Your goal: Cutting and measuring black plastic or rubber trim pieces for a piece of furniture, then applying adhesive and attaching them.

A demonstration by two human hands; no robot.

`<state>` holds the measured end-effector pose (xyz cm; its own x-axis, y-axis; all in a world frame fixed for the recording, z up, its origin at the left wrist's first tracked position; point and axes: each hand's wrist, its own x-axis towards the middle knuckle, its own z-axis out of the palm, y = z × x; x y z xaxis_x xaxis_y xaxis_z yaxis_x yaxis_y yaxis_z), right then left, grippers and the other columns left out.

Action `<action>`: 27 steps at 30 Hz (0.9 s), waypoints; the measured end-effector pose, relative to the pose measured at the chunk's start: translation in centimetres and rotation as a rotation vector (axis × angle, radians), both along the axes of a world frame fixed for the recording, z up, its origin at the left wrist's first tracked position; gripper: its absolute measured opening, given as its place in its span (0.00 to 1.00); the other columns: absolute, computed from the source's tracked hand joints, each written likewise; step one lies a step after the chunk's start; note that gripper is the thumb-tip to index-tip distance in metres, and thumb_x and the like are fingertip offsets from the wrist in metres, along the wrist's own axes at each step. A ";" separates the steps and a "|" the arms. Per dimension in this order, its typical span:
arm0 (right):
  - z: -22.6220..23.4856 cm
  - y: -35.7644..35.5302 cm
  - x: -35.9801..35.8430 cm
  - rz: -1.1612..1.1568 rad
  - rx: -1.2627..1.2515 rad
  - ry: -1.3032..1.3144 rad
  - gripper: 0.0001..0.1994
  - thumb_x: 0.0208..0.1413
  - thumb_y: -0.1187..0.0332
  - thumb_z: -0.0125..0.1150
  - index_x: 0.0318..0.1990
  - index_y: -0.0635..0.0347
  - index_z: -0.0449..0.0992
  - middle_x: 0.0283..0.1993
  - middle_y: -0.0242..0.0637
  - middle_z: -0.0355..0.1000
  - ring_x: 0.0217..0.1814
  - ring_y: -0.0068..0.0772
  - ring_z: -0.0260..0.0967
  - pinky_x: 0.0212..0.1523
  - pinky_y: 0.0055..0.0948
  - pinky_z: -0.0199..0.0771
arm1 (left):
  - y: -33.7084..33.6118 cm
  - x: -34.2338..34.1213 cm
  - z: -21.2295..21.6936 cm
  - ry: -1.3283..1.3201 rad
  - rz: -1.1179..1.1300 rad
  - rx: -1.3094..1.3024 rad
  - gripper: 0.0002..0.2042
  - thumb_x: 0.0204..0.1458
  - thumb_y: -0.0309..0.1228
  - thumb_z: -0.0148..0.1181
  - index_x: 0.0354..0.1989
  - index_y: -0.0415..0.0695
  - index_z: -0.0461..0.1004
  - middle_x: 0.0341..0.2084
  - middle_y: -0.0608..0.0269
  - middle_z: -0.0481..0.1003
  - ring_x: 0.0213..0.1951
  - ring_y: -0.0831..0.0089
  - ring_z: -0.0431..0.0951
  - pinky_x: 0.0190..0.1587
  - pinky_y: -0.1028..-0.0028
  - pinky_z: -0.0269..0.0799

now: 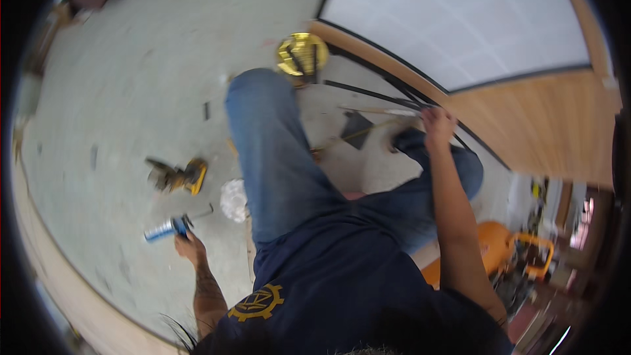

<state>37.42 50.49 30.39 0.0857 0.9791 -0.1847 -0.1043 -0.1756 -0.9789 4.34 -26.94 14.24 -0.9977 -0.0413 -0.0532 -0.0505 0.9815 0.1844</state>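
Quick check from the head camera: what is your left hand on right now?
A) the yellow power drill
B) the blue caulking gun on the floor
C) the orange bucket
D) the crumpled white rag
B: the left hand grips the blue caulking gun on the floor; the yellow drill lies apart, untouched.

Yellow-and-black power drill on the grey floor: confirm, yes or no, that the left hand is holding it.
No: the left hand grips a blue caulking gun; the yellow-and-black power drill lies apart.

left hand [187,244]: grips caulking gun [172,227] | right hand [437,123]: on thin rod [378,111]
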 end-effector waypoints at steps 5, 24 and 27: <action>2.3 -2.7 -2.5 -0.048 0.016 0.004 0.12 0.66 0.75 0.60 0.52 0.67 0.66 0.45 0.50 0.77 0.47 0.47 0.83 0.49 0.40 0.89 | 3.9 3.8 -7.3 -0.119 0.169 -0.221 0.32 0.66 0.61 0.47 0.57 0.41 0.69 0.50 0.46 0.76 0.52 0.42 0.77 0.52 0.40 0.70; -2.8 4.9 -9.8 -0.745 0.413 -0.065 0.15 0.64 0.74 0.63 0.54 0.66 0.67 0.47 0.42 0.72 0.44 0.30 0.72 0.48 0.32 0.76 | 16.5 -6.2 13.6 -0.259 -0.135 1.138 0.21 0.70 0.41 0.55 0.66 0.45 0.68 0.55 0.57 0.75 0.54 0.63 0.78 0.57 0.64 0.73; -3.5 5.7 -10.4 -0.761 0.332 -0.029 0.15 0.65 0.74 0.61 0.55 0.66 0.68 0.49 0.42 0.72 0.47 0.31 0.74 0.51 0.32 0.77 | 23.5 -7.7 23.7 0.068 -0.392 1.025 0.27 0.68 0.36 0.52 0.72 0.36 0.61 0.53 0.52 0.74 0.52 0.63 0.78 0.55 0.63 0.76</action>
<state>27.04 56.23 26.85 0.7469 0.6547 0.1159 -0.0514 0.2308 -0.9717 -3.39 -3.42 37.97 -0.9342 0.3111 0.1746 0.2727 0.3069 0.9118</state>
